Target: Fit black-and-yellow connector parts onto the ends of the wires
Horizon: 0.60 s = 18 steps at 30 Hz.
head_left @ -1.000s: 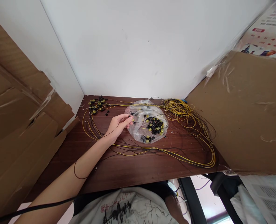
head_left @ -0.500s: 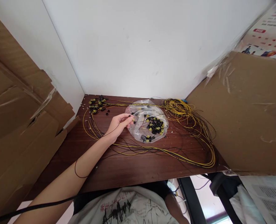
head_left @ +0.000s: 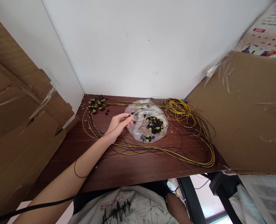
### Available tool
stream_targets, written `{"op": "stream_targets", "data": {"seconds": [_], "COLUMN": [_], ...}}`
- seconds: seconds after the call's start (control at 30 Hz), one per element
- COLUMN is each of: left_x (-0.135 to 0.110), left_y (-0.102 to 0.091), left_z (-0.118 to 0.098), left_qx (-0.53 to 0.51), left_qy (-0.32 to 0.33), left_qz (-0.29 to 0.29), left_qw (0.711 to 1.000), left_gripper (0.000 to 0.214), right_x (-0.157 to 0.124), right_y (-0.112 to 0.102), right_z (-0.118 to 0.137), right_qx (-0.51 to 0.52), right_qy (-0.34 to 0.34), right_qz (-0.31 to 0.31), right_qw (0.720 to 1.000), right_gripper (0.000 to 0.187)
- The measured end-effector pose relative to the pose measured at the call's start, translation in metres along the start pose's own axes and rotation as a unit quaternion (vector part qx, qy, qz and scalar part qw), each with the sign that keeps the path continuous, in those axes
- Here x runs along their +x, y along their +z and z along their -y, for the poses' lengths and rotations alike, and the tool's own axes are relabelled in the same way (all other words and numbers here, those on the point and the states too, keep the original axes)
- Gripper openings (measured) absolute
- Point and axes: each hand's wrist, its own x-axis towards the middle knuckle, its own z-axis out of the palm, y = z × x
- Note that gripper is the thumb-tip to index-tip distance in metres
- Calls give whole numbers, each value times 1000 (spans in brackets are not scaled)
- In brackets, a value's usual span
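Observation:
My left hand point(head_left: 119, 124) is closed in a pinch above the left side of a clear plastic bag point(head_left: 138, 133). Between thumb and forefinger is a small black-and-yellow connector point(head_left: 132, 119), mostly covered by the fingers. A thin black wire point(head_left: 75, 169) loops from that hand back over the forearm. Loose black and yellow connectors point(head_left: 156, 126) lie in a heap on the bag, right of my fingers. Only part of my right arm point(head_left: 178, 208) shows at the bottom, beside the shirt; the right hand is out of view.
Yellow and black wires point(head_left: 178, 109) are coiled at the back right and run round the bag. Their connector ends point(head_left: 96, 105) are bunched at the back left. Cardboard point(head_left: 250, 115) stands on both sides of the brown tabletop point(head_left: 133, 168), with a white wall point(head_left: 138, 62) behind.
My right arm has shifted slightly to the right and downward at the bottom of the view. The left hand keeps its pinch in nearly the same place.

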Motion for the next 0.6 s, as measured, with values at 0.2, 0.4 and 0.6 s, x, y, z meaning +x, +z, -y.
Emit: {"op": "stream_targets", "data": {"seconds": [0.2,0.4,0.6], "left_x": [-1,-1,0], "left_y": [0,1,-1], "left_z": [-2,-3,-1], "left_qx": [7,33,29], "left_qy": [0,0,-10], "left_qz": [2,-5,-1], "left_qw": [1000,999,1000], "left_gripper": [37,38,38], "right_x": [-16,-21,-13], "right_y": [-64,-181,-233], "right_z": [21,71,121], "right_qx": [-63,448,655], "right_qy": [-72,-110,-129], "right_qz": [126,221,198], "right_qw": [987,859,717], "right_gripper": [32,23,31]}}
